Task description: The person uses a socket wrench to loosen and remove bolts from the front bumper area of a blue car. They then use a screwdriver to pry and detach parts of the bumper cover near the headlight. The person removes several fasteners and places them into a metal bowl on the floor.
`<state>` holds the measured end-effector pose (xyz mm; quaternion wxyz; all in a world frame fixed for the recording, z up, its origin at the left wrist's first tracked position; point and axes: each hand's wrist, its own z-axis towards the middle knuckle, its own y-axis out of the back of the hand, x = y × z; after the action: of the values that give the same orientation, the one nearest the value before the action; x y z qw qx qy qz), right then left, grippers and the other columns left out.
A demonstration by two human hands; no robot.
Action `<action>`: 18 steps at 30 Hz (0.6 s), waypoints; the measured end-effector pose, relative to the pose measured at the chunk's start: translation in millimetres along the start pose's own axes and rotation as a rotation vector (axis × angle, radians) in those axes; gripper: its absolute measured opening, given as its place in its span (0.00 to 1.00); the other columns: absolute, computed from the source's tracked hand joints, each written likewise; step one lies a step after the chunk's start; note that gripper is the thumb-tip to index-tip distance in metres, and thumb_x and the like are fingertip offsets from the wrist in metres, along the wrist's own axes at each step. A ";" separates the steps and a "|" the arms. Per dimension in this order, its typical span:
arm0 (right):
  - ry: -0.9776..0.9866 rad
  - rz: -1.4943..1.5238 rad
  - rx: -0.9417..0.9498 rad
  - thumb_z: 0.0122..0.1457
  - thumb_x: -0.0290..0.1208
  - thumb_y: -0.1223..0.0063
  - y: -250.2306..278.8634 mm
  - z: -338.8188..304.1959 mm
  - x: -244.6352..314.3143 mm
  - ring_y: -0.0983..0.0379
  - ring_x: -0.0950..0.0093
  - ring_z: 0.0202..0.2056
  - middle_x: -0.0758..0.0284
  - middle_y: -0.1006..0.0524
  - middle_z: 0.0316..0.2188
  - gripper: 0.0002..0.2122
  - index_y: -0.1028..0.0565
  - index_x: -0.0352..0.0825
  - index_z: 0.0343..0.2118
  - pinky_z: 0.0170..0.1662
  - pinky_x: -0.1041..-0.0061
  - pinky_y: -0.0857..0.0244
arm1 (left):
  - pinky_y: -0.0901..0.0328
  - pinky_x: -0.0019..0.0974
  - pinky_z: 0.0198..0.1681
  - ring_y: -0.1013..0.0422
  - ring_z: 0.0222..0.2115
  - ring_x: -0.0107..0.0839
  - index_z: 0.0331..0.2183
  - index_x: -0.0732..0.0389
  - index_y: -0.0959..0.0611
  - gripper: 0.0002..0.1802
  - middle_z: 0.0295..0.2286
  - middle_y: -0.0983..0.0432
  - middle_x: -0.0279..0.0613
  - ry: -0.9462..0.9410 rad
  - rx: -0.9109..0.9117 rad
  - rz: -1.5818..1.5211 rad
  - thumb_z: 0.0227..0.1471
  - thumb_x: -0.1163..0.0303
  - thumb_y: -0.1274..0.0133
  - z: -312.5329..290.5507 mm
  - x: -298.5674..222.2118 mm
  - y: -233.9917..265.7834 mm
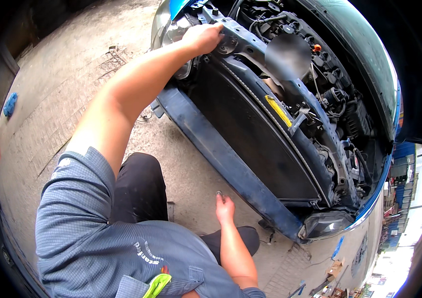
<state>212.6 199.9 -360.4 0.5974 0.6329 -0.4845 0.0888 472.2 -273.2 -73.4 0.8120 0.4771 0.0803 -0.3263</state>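
A blue car stands in front of me with its front bumper cover off. My left hand [203, 38] reaches up to the metal upper crossmember [243, 42], beside the left headlight [175, 34]; its fingers close over the edge. Low in front of the blue-grey bumper beam [211, 144], my right hand [225, 207] is closed, pinching something small and dark that I cannot make out. Behind the beam lies the broad black radiator [250, 131]. A yellow label [278, 111] sits on the panel above it.
The engine [337, 79] is exposed; a blurred round patch hides part of it. The other headlight [327, 224] is at the near right corner. A blue crumpled thing [10, 104] lies on the floor far left. A cardboard box [335, 269] lies lower right.
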 end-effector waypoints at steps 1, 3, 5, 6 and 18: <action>0.000 -0.004 0.001 0.63 0.42 0.41 -0.4 -0.6 1.1 0.25 0.74 0.25 0.63 0.20 0.22 0.17 0.22 0.28 0.32 0.32 0.71 0.32 | 0.32 0.48 0.33 0.22 0.30 0.44 0.36 0.63 0.22 0.18 0.27 0.20 0.48 0.052 -0.035 -0.149 0.62 0.55 0.48 4.2 1.5 -2.6; 0.001 -0.011 0.005 0.62 0.42 0.41 -1.2 -1.1 3.4 0.25 0.74 0.25 0.63 0.20 0.22 0.17 0.22 0.28 0.33 0.32 0.71 0.32 | 0.43 0.37 0.17 0.35 0.15 0.30 0.27 0.62 0.22 0.19 0.18 0.30 0.37 0.575 0.269 -0.734 0.63 0.56 0.49 17.0 8.4 -2.3; -0.004 -0.030 0.001 0.62 0.41 0.41 1.7 -2.7 3.9 0.25 0.74 0.25 0.63 0.20 0.22 0.17 0.22 0.28 0.33 0.32 0.71 0.32 | 0.53 0.32 0.15 0.44 0.12 0.24 0.27 0.59 0.23 0.18 0.16 0.37 0.32 0.693 0.289 -0.925 0.62 0.56 0.49 14.5 -1.6 -2.2; -0.006 -0.039 0.000 0.62 0.41 0.41 3.4 -3.7 4.1 0.25 0.74 0.25 0.63 0.20 0.22 0.17 0.22 0.27 0.33 0.31 0.71 0.32 | 0.57 0.30 0.13 0.49 0.11 0.21 0.26 0.57 0.23 0.17 0.15 0.40 0.29 0.753 0.298 -1.020 0.62 0.56 0.49 13.1 -4.2 -2.2; -0.027 -0.055 0.023 0.63 0.41 0.41 -0.5 -3.2 7.0 0.27 0.75 0.24 0.64 0.21 0.21 0.16 0.22 0.28 0.31 0.31 0.72 0.33 | 0.31 0.49 0.47 0.23 0.45 0.50 0.41 0.65 0.20 0.19 0.37 0.19 0.57 0.122 -0.056 -0.163 0.61 0.58 0.48 -1.5 7.4 -1.6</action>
<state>218.0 199.0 -355.0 0.5857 0.6539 -0.4739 0.0693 477.2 -275.9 -78.6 0.7895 0.4650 0.1771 -0.3592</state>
